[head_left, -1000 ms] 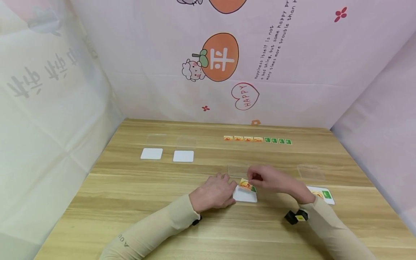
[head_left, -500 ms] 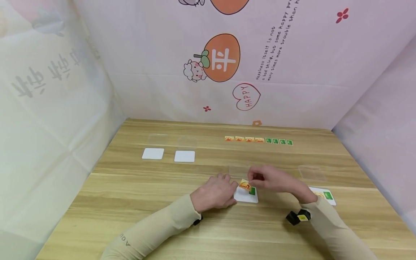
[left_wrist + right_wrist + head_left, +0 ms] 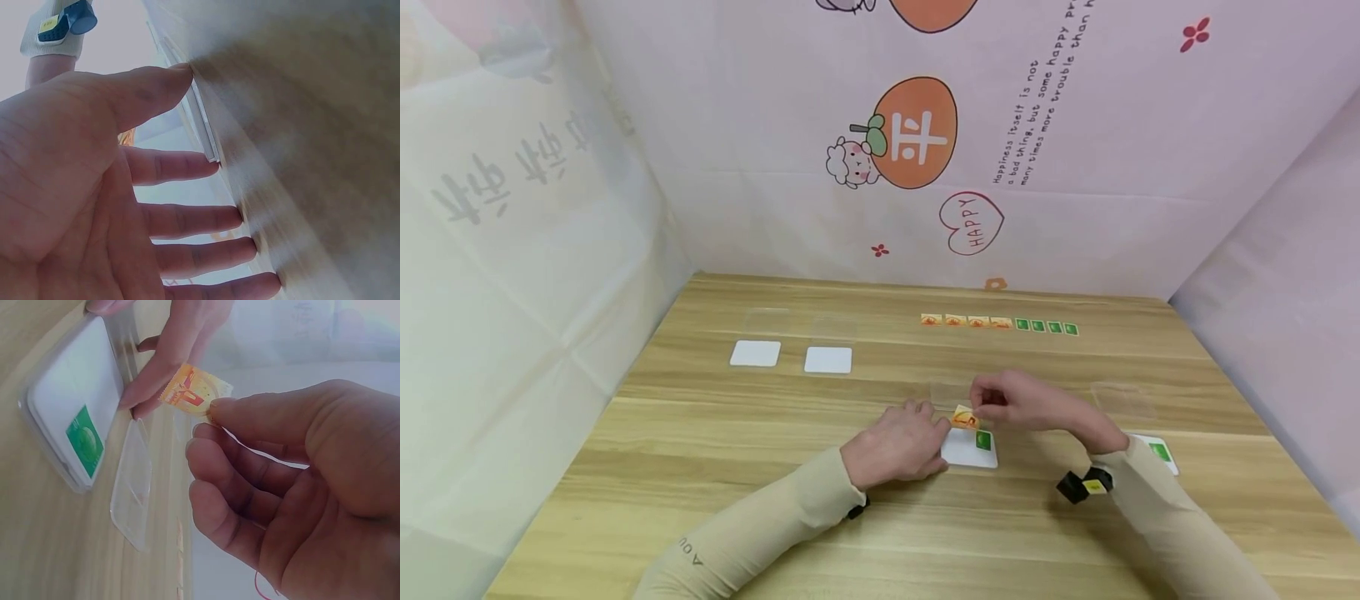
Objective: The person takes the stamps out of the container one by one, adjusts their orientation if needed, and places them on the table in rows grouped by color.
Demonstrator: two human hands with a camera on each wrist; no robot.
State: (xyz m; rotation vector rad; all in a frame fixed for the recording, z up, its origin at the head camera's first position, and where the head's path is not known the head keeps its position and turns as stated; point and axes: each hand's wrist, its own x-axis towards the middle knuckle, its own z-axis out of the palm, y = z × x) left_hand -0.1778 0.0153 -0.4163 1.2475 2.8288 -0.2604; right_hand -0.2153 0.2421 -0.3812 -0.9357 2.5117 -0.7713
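My right hand (image 3: pixel 1026 402) pinches a small orange printed piece with zigzag edges (image 3: pixel 192 392) between thumb and forefinger. The piece hangs in the air by the far edge of a thin white box (image 3: pixel 962 451), its picture facing up. On the box's right side lies a green printed piece (image 3: pixel 86 442). My left hand (image 3: pixel 898 443) holds the box at its left end, thumb at the near corner and forefinger at the far corner. In the left wrist view, the other fingers (image 3: pixel 200 222) are straight, their tips on the table.
Beyond the box lies a clear lid (image 3: pixel 132 484). A second white box with a green piece (image 3: pixel 1160 451) is partly behind my right sleeve, with another clear lid (image 3: pixel 1123 400) beyond. Two plain white boxes (image 3: pixel 756 353) sit at left. Several orange and green pieces (image 3: pixel 977 322) form a back row.
My right hand has moved slightly away from me, taking the orange piece toward the box's far edge. The green piece, partly covered before, now shows whole. My left hand stays at the box.
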